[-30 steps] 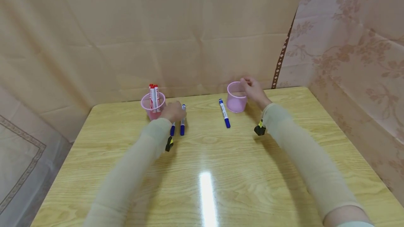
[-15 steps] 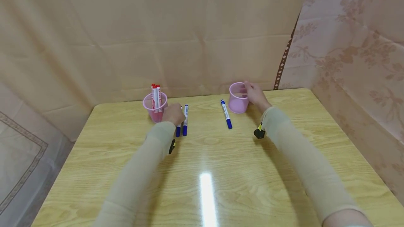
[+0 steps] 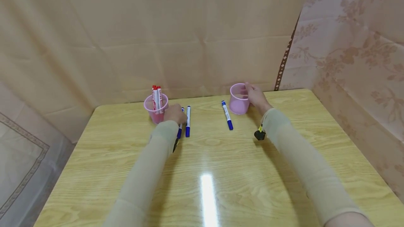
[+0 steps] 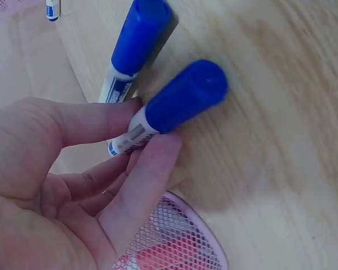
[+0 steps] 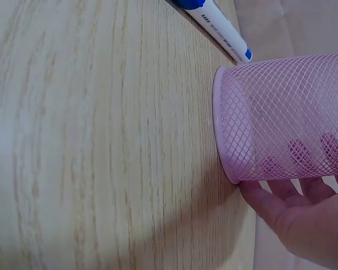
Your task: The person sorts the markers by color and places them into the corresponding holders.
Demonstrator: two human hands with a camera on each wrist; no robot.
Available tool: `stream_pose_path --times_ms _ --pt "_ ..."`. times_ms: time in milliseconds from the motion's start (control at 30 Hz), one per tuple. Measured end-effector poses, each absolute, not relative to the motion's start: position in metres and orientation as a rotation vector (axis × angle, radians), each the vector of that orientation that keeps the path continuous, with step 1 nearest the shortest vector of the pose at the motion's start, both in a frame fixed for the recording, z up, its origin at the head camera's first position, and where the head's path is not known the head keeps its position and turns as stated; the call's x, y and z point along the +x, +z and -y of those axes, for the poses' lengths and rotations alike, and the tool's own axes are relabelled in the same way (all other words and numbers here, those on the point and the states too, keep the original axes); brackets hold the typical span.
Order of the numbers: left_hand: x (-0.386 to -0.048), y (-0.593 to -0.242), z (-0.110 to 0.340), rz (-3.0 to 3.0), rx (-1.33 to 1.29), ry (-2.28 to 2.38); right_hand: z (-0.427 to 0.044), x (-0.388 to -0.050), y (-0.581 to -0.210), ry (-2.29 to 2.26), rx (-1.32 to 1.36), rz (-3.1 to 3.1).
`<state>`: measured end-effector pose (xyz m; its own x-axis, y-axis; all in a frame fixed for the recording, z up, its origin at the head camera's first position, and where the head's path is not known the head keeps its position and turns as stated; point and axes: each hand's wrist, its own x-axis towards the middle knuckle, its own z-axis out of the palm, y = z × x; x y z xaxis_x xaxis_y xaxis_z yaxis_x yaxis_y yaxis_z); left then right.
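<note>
My left hand [image 3: 175, 114] pinches a blue-capped whiteboard marker [image 4: 186, 95] between thumb and fingers, just below the cap. Right beside it lies a second blue marker [image 3: 188, 122]. Close to the left hand stands a pink mesh pen cup [image 3: 156, 116] with several red-capped markers [image 3: 156, 99] upright in it. On the right, my right hand [image 3: 257, 97] holds the side of another pink mesh pen cup [image 5: 287, 112]; its fingertips show through the mesh. This cup stands upright on the table. A third blue marker [image 3: 227, 115] lies to its left.
The wood-grain table [image 3: 208, 157] has a bright light reflection near the front. A beige cloth [image 3: 189, 45] hangs along its back edge, and a flowered cloth [image 3: 356, 52] hangs at the right.
My left hand has taken hold of the left blue marker, now slightly tilted against its neighbour. My right hand has settled from the cup's rim onto its side. The view has shifted slightly.
</note>
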<state>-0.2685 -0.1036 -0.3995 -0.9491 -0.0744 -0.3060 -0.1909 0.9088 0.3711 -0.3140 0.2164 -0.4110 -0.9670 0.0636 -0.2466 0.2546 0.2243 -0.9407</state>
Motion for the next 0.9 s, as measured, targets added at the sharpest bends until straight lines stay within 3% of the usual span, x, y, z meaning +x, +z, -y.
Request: stream_pose_path --times_ms 900 --pt "-0.266 -0.402 0.115 -2.764 -0.253 0.626 -0.207 -0.321 -0.415 -1.912 0.246 -2.275"
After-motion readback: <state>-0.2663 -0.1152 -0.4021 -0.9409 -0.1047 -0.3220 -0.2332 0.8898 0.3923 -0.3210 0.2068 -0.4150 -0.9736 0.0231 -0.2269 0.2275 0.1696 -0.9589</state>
